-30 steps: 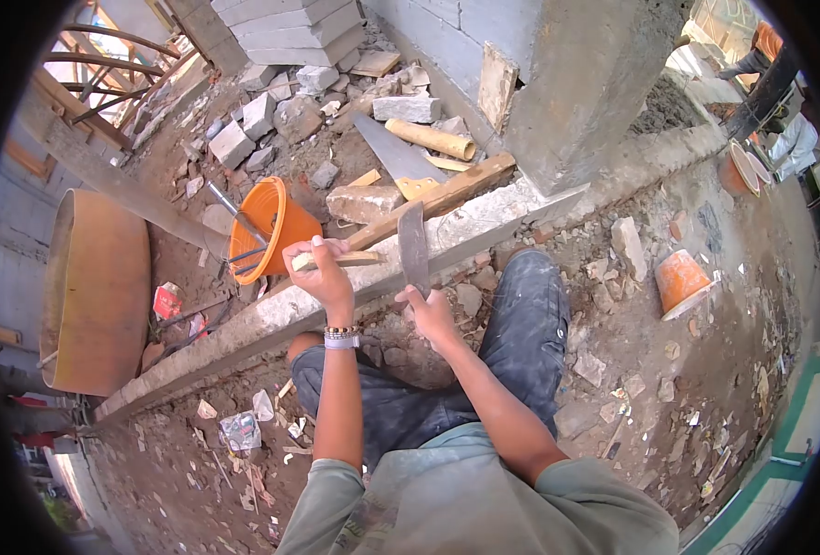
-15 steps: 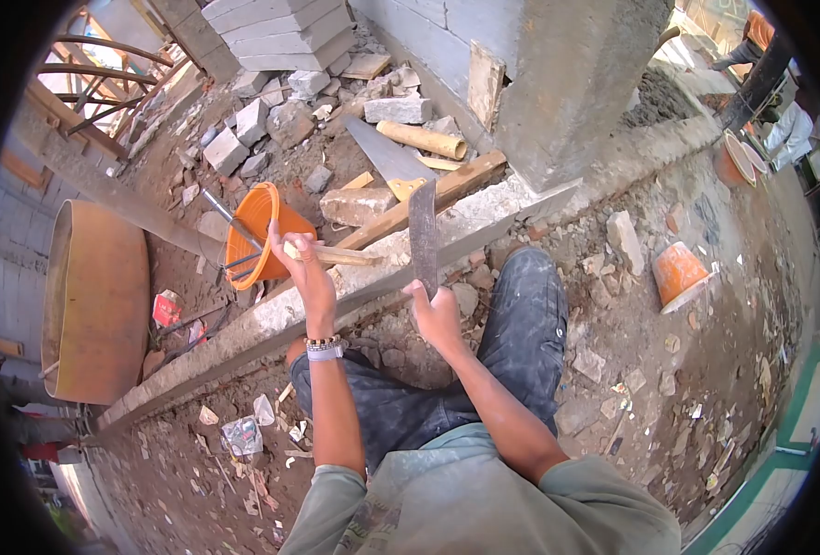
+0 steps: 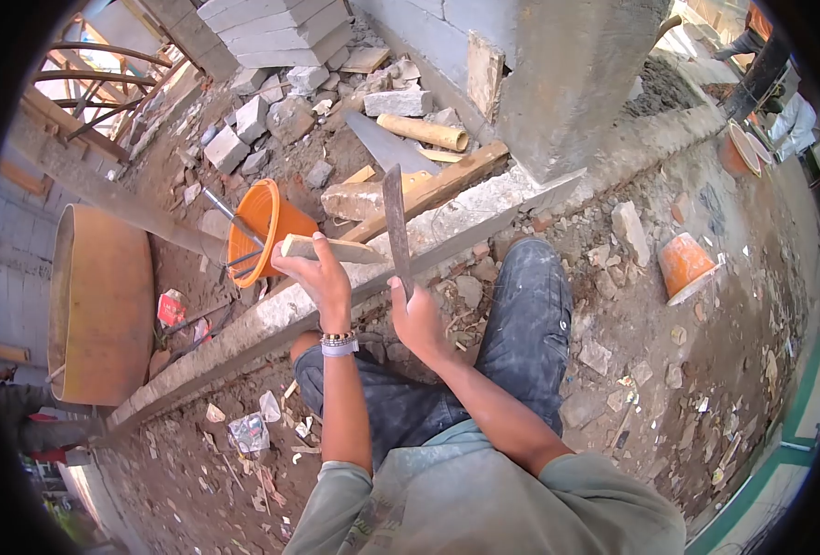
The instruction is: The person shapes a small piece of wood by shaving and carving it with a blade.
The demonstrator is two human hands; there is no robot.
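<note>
A short piece of wood [image 3: 332, 250] is gripped at its left end by my left hand [image 3: 322, 282], its free end pointing right over the concrete ledge [image 3: 285, 310]. My right hand [image 3: 418, 319] is closed around the lower end of a machete [image 3: 396, 217], whose dark blade points up, close to the free end of the wood. The handle is hidden inside my fingers. Behind the blade a wooden beam [image 3: 456, 190] lies along the ledge, with a handsaw [image 3: 387, 148] and a brick [image 3: 352, 201] beyond it.
An orange bucket [image 3: 289, 222] holding tools stands left of my left hand. Broken blocks [image 3: 228, 151] and a bamboo piece [image 3: 424, 132] lie beyond the ledge. A concrete column [image 3: 558, 102] rises ahead. Another orange bucket [image 3: 685, 264] lies at right. People are partly visible at upper right.
The machete has shifted left and its blade has turned more edge-on. The wood in my left hand has rotated, showing a broader face.
</note>
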